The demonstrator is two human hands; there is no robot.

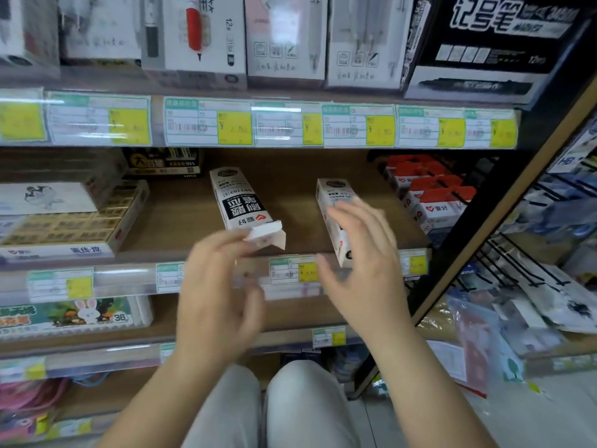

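Note:
Two white pen boxes lie on the brown middle shelf [290,176]. The left box [237,202] has black lettering, and its near end flap [268,234] stands open. My left hand [216,292] hovers just before that flap with loosely curled fingers and holds nothing; it is motion-blurred. The right box [332,202] lies tilted with its near end over the shelf's front edge. My right hand [361,257] is spread in front of it with straight fingers, covering its lower half. Whether that hand touches the box I cannot tell.
Red-and-white boxes [429,195] are stacked at the shelf's right, and a tray of erasers [64,224] stands at its left. Price-tag strips [284,124] front each shelf. Pen boxes [284,37] fill the shelf above. My knees [265,405] are below. A wire rack with packets [533,286] stands to the right.

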